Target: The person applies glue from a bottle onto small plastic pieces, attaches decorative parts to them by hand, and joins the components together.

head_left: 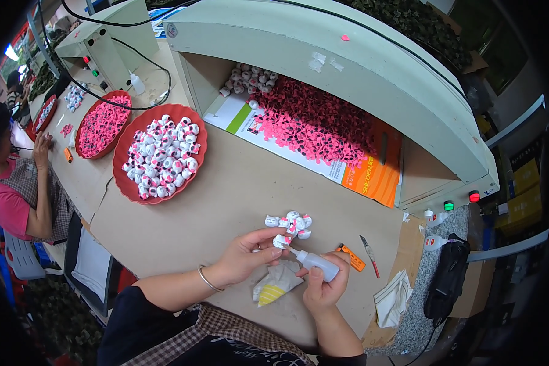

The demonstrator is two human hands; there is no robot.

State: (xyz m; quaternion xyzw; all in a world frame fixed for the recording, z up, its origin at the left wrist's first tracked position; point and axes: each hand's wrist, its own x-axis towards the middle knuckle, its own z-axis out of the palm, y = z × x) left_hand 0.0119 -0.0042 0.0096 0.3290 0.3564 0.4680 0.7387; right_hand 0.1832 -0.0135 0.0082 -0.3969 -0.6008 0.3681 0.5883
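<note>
Indoors, bottle [319,266] above brown tabletop [238,183], pale cabinet [366,58]

A dark top [127,329] with white lettering [236,352], a brown-checked apron [216,322] and a silver bangle [207,280] are worn.

the squeeze bottle [321,267] is cloudy white and translucent. the small piece [280,241] and the cluster [293,224] are white with pink patches. the scalloped bowl [202,145] is red, its pieces [161,152] white, pink and black. the pile [323,125] is bright pink with black. the printed sheet [384,177] shows white, green and orange. the cabinet [256,36] is pale grey-green; the apron [226,323], brown-and-cream check; the bangle [208,279], silver; the cloth bag [273,294], whitish with yellow stripes; the lighter [351,257], orange.
</note>
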